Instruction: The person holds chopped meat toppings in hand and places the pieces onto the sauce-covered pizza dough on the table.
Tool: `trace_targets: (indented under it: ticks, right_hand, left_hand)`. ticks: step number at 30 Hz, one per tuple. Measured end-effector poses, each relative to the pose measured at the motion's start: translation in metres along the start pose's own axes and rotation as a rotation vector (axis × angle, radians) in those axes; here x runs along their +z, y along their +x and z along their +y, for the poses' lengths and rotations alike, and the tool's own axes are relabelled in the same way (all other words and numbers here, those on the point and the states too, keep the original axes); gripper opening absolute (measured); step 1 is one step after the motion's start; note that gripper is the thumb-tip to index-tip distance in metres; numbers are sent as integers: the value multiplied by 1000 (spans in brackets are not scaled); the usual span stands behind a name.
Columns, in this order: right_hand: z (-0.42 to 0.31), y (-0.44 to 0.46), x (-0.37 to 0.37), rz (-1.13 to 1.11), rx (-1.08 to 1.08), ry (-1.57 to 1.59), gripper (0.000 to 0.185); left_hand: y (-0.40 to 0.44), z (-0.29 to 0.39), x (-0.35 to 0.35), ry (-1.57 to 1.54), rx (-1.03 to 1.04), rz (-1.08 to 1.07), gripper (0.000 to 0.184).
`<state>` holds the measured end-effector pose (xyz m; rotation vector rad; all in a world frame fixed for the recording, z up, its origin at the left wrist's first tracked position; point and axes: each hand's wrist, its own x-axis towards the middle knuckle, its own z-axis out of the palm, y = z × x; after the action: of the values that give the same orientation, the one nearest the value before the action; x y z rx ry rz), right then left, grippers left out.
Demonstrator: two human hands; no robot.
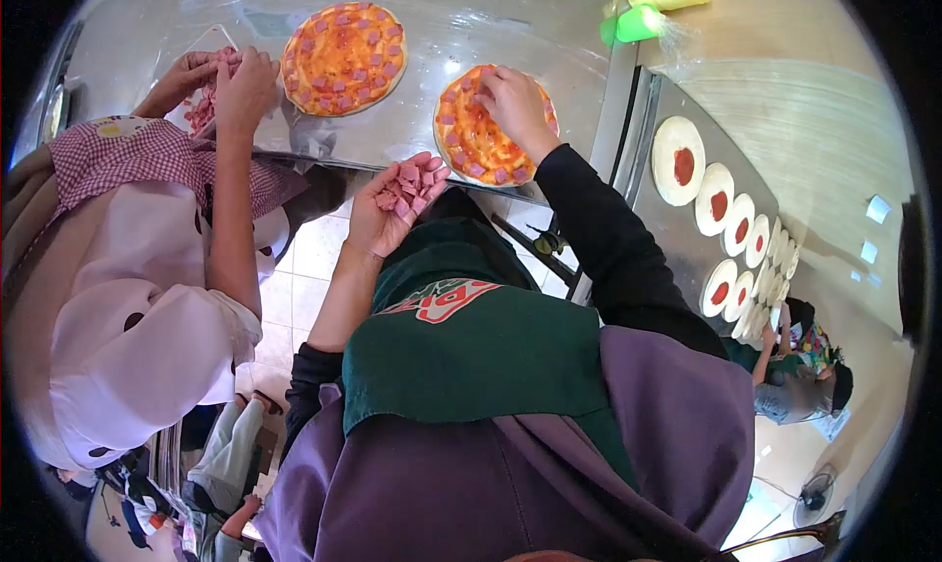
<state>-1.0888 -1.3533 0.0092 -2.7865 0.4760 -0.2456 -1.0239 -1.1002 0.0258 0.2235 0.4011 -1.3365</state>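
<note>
We saw a pizza (pixel 469 132) near the front edge of the metal desk (pixel 422 22), its orange and red topping dotted with square ham pieces. Over its upper right part we saw the right hand (pixel 517 108), palm down and arched, the fingers close together and pointing left onto the topping; we could not tell whether they pinched anything. Its arm, in a black sleeve (pixel 613 214), reached forward and inward from the right, with the wrist by the pizza's right rim.

Just left of the pizza and nearer the body, we saw the left hand (pixel 376 220) turned palm up, fingers spread a little and loosely cupped, with a heap of chopped ham (pixel 407 184) lying in it. That forearm was bare above a pushed-up cuff (pixel 309 375).

Farther left we saw a second pizza (pixel 343 58), also dotted with ham, and a co-worker (pixel 147 307) leaning in at the desk. To the right, on a side desk (pixel 672 233), we saw dough rounds (pixel 679 135) with red sauce in their middles.
</note>
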Motion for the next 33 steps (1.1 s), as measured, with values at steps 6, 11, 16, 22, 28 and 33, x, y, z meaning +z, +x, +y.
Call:
trace_targets:
  ticks: [6,11,16,22,28,33]
  right_hand:
    - [-17,-2,-33,19,193,206,13]
    - [-42,-20,-59,-47,-48,701,21]
    - [-70,-42,-75,-78,-100,525,21]
    - [-81,-46,-79,-16,-138,287,23]
    - [-107,-46,-83,-48,-210,423,26]
    - [-134,-80,-111,-14,-250,404,20]
  left_hand:
    - [6,-2,12,-42,-63,-61,41]
    - [22,-3,18,46,-94,-31,40]
    - [35,-8,23,138,-160,-54,34]
    - [41,-12,21,159,-137,-133,31]
    - [-3,-14,32,262,-62,-11,32]
    - [-61,-39,59,228,-27,-1,25]
